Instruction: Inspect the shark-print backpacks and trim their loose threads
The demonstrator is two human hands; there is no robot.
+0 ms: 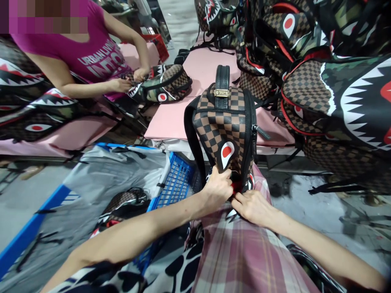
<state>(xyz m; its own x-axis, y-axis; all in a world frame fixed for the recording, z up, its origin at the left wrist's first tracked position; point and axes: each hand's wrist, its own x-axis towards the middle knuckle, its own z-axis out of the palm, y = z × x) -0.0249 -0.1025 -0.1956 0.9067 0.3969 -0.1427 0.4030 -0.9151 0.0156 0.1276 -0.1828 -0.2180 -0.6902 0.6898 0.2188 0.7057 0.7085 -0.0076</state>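
A brown checkered backpack [224, 130] with a shark-mouth print and a red-and-white eye stands upright on my lap, its black handle pointing away from me. My left hand [217, 190] is closed, pinching the lower front of the backpack near a red part. My right hand [252, 206] is closed too, gripping the same lower edge from the right side. Both hands touch each other at the bag's bottom.
Across a pink table [171, 120] a person in a magenta shirt [88, 57] handles another shark backpack [165, 83]. A pile of similar backpacks [330, 77] fills the right. A blue crate [174, 185] lined with grey plastic, holding a bag, stands at my left.
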